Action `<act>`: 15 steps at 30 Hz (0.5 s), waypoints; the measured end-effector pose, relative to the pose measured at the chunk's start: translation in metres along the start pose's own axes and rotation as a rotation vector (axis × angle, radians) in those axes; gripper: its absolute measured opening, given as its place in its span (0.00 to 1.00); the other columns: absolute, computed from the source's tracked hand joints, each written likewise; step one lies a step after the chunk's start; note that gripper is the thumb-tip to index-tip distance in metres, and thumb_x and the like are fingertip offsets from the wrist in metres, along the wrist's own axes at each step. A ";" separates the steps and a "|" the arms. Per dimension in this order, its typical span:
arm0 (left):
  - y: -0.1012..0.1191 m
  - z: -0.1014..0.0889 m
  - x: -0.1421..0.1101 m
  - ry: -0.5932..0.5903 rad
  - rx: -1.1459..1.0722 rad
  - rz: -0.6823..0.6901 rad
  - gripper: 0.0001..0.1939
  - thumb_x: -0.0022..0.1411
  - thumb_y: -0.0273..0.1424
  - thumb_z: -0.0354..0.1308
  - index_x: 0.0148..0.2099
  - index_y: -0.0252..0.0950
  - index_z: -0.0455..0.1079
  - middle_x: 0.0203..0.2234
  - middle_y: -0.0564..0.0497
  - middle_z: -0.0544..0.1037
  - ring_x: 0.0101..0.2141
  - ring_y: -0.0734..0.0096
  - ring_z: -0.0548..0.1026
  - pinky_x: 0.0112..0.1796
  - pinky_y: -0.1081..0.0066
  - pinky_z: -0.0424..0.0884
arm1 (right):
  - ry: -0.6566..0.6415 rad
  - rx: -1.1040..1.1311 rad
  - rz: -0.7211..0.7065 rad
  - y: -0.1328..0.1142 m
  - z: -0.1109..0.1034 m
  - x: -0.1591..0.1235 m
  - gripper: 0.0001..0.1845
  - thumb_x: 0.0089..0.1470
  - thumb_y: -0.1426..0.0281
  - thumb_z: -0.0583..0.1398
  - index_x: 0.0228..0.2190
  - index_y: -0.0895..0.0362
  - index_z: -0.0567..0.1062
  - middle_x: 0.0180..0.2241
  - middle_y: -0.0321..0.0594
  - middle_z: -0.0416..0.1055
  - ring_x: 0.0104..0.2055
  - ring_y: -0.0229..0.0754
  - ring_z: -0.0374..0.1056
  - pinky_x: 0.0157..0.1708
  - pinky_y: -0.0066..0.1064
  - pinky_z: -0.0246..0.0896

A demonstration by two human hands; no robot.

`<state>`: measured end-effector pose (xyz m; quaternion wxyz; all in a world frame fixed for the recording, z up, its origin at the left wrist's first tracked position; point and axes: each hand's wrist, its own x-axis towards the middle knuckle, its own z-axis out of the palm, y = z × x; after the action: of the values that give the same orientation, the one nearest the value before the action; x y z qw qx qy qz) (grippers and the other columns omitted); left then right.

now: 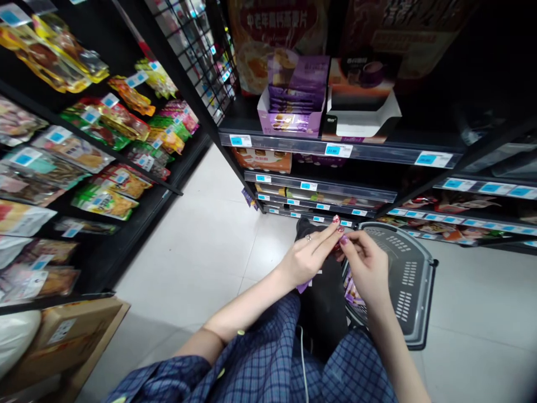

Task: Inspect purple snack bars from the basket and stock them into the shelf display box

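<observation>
My left hand (308, 254) and my right hand (367, 266) meet at the fingertips above a grey plastic shopping basket (413, 291) on the floor. Both hands are closed round small purple packets; a purple corner (302, 287) pokes out under the left palm, and more purple packets (351, 292) show under the right hand, inside the basket. Straight ahead on the shelf stands an open purple display box (291, 120) of the same kind of purple packets.
Black shelves with blue price tags (339, 149) run ahead and to the right. On the left, racks hold hanging snack bags (104, 120). A white and black display box (363, 115) sits beside the purple one. A cardboard box (69, 336) lies low left. Pale floor tiles lie between.
</observation>
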<state>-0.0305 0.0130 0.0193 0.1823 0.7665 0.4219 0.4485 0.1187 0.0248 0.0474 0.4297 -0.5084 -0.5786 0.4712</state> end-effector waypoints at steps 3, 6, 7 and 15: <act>0.003 0.000 -0.003 0.017 0.008 0.000 0.20 0.65 0.24 0.48 0.59 0.33 0.63 0.57 0.43 0.67 0.56 0.63 0.68 0.53 0.62 0.70 | 0.018 -0.075 -0.066 -0.003 0.001 -0.003 0.08 0.56 0.64 0.58 0.28 0.53 0.72 0.22 0.33 0.70 0.24 0.37 0.68 0.26 0.30 0.65; 0.007 0.001 -0.006 0.075 -0.033 -0.129 0.15 0.65 0.26 0.50 0.52 0.34 0.69 0.54 0.42 0.71 0.52 0.62 0.72 0.48 0.64 0.73 | 0.061 -0.026 -0.102 0.000 0.006 -0.010 0.08 0.57 0.65 0.57 0.28 0.53 0.72 0.23 0.35 0.70 0.25 0.38 0.68 0.27 0.31 0.64; 0.008 0.001 -0.007 0.087 -0.050 -0.176 0.13 0.65 0.26 0.50 0.50 0.35 0.70 0.53 0.42 0.72 0.51 0.61 0.73 0.47 0.65 0.74 | 0.068 -0.004 -0.106 0.002 0.009 -0.012 0.08 0.57 0.65 0.56 0.29 0.53 0.72 0.24 0.35 0.69 0.25 0.39 0.67 0.27 0.31 0.64; 0.011 -0.003 -0.004 0.027 0.165 -0.102 0.14 0.66 0.26 0.46 0.50 0.35 0.69 0.50 0.42 0.75 0.47 0.61 0.76 0.43 0.66 0.74 | 0.120 -0.155 -0.284 0.001 0.013 -0.014 0.07 0.58 0.69 0.55 0.29 0.53 0.71 0.25 0.36 0.69 0.27 0.39 0.66 0.29 0.32 0.61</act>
<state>-0.0290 0.0029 0.0264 0.1356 0.7503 0.4984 0.4127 0.1077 0.0098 0.0439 0.4851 -0.4805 -0.6526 0.3284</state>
